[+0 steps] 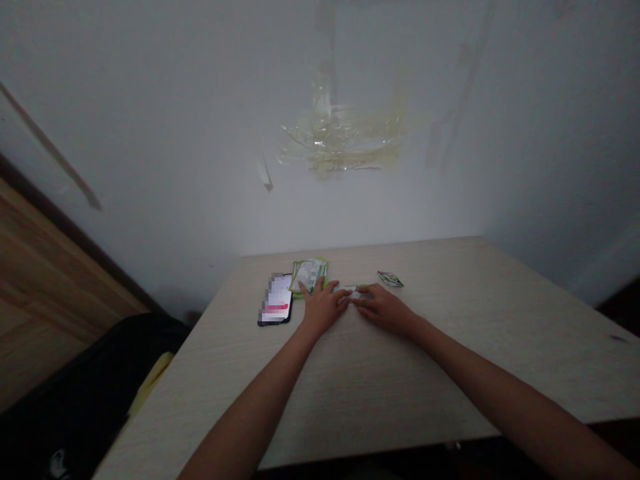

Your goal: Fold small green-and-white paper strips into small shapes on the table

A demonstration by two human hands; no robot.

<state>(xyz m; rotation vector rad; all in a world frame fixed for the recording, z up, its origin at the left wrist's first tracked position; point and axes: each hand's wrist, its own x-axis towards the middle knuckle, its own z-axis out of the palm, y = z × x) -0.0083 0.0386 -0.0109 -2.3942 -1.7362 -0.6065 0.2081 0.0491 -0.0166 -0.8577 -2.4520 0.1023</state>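
We're at a pale wood-grain table (425, 413), its far edge up against a dim grey-white wall (200, 167), and straight ahead at twelve o'clock from the hands that wall carries a shiny, yellowed patch of clear tape (345, 143). Over at nine o'clock, off the table's side, stands a slanting wooden panel (40, 280); lower, toward eight, a dark heap of fabric (100, 380) with a yellow cloth (150, 380) showing at its edge. Back on the tabletop, a smartphone (280, 303), screen lit and partly blurred out, lies at nine o'clock from the left hand (325, 307). Touching its upper right corner is a loose stack of green-and-white printed packets (310, 275), at eleven o'clock, and the left hand's outer fingers fan out over its near edge. At one o'clock from the right hand (383, 307), well apart from the stack, sits a folded printed piece (391, 279), diamond-shaped from here. And the centre of it all: a small printed slip (356, 291), pale with touches of green, low over the table between the two hands, each one pinching an end between thumb and forefinger! Fingers cover much of it, so its full outline is hidden, and the print is too small to read.
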